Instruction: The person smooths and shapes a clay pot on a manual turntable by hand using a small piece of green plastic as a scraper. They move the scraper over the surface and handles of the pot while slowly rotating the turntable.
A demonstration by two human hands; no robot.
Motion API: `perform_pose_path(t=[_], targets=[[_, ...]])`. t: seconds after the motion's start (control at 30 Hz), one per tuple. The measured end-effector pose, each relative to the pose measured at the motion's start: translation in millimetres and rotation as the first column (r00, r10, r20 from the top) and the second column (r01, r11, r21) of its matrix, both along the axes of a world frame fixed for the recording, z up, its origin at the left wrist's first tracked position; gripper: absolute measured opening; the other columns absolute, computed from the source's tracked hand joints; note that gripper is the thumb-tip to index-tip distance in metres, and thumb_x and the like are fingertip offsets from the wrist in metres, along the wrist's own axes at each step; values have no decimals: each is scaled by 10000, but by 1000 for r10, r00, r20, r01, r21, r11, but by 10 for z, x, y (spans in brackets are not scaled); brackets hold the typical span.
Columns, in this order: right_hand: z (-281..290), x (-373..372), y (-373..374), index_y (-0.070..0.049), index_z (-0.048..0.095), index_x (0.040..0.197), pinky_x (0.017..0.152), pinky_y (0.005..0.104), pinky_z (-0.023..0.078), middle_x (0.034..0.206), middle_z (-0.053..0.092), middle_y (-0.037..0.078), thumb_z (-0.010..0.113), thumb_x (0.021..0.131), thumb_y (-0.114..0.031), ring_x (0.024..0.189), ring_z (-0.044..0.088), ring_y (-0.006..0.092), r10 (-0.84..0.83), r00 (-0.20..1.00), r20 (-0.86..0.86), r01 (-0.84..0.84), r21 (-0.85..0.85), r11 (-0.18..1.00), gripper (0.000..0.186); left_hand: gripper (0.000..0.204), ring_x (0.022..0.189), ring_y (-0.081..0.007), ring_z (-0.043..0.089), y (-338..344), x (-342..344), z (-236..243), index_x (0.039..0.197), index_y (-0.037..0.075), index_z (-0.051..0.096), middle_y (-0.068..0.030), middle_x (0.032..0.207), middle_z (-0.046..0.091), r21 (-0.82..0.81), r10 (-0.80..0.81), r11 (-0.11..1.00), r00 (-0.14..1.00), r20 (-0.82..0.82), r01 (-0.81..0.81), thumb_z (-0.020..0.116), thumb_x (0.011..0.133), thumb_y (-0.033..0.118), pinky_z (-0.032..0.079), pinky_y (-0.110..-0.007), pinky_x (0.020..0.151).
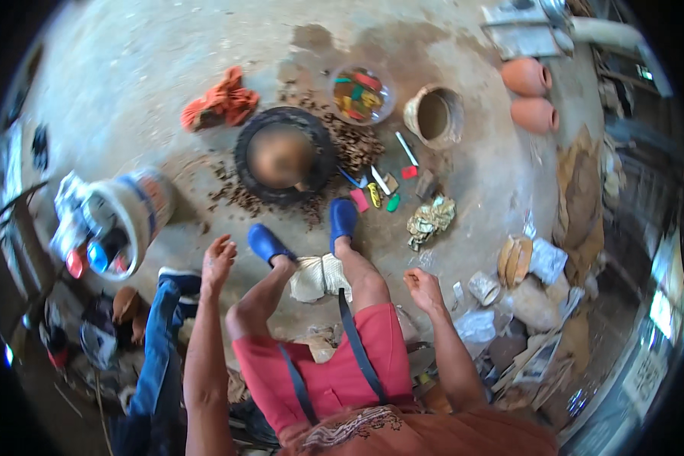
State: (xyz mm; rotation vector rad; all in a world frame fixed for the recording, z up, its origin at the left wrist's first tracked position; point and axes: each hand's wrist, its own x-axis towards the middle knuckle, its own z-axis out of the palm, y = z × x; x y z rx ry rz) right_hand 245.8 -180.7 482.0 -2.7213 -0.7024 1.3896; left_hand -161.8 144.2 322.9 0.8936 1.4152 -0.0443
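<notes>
My left hand (219, 262) is raised above the floor to the left of my knees, holding nothing, its fingers loosely bent and apart. On the other side, my right hand (422, 289) is curled closed beside my right knee, with nothing visible in it. Both hands are well apart from the things in front of me. Beyond my feet lies a black tyre-like ring (249, 179) with a rounded tan-brown thing (280, 156) in its middle, too blurred to make out fully. Small hand tools, including a yellow knife-like one (375, 194), lie right of the ring beside a green piece (393, 202).
Brown scraps (357, 143) surround the ring. Behind stand a clear basin (388, 99) of coloured pieces and a muddy bucket (454, 114). An orange cloth (224, 102) lies left. Two clay pots (530, 114) are far right. A white bucket (156, 199) and a person's jeans leg (153, 342) are left.
</notes>
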Motion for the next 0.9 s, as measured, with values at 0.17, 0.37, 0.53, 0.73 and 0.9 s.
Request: perform_pose_path(t=[0.17, 0.37, 0.53, 0.73, 0.9], targets=[[-1746, 559, -445, -55, 701, 1143, 867, 469, 548, 1052, 733, 218, 639, 950, -199, 963, 699, 396, -17, 996, 83, 19, -22, 1000, 248, 621, 945, -201, 695, 372, 532, -1086, 1507, 74, 507, -146, 1240, 686, -157, -88, 986, 982, -169, 62, 577, 1036, 472, 543, -315, 786], [-3217, 1679, -284, -11, 575, 1355, 1036, 453, 461, 1298, 647, 227, 665, 962, -263, 1192, 614, 374, -114, 876, 468, 108, 40, 993, 476, 674, 875, -282, 708, 532, 671, -2336, 1382, 93, 526, -165, 1176, 692, -42, 48, 997, 974, -221, -59, 393, 1041, 659, 567, -400, 774], [-3872, 2145, -246, -48, 415, 1556, 1156, 472, 397, 1485, 544, 255, 684, 949, -498, 1366, 525, 415, -286, 720, 632, 227, 175, 958, 802, 517, 975, -252, 654, 292, 655, -2977, 1369, 109, 517, -114, 1192, 612, 159, 136, 981, 979, -152, -112, 404, 1068, 514, 556, -436, 810], [-4762, 2366, -753, -172, 469, 1534, 1034, 506, 505, 1384, 615, 233, 768, 884, -364, 1251, 606, 421, -349, 516, 782, 244, 257, 935, 740, 304, 750, -175, 594, 580, 512, -3659, 918, -15, 723, -91, 820, 694, 246, -154, 858, 682, -715, 451, 661, 887, 281, 484, -414, 641], [-4401, 2365, -484, -166, 278, 1624, 1088, 534, 443, 1491, 494, 259, 705, 940, -205, 1358, 494, 458, -481, 623, 617, 440, 232, 868, 808, 316, 935, -217, 613, 1072, -148, -3795, 1039, -1, 696, -113, 995, 691, 419, -474, 631, 752, -458, 653, 623, 887, 266, 504, -405, 813]])
